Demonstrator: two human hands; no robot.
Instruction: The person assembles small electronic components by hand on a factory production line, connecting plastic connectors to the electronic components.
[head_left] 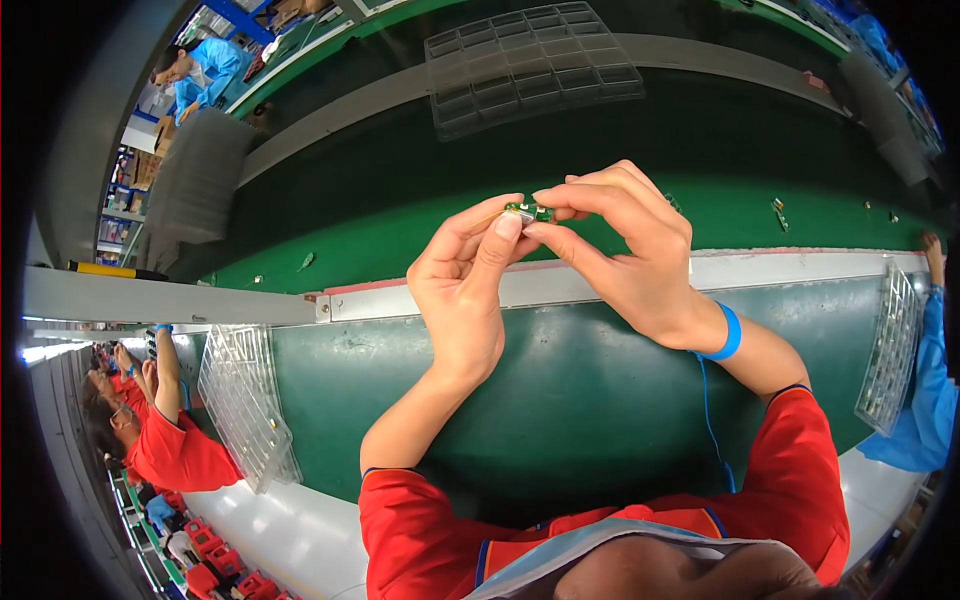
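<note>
Between both hands, above the white rail at the belt's near edge, is a small green circuit board (541, 213) with a silvery part on it. My left hand (465, 270) pinches its left end between thumb and fingers. On the other end, my right hand (628, 240) grips with thumb and forefinger, the other fingers curled behind. A blue wrist strap (727, 332) circles my right wrist, its thin cord hanging down to the bench. Fingertips cover part of the board, so its full outline is hidden.
A clear compartment tray (530, 65) lies across the green belt (400, 170). Small boards (779, 214) rest on the belt to the right. More clear trays stand at left (245, 400) and right (888, 350). People in red (180, 450) and blue (925, 400) work on either side.
</note>
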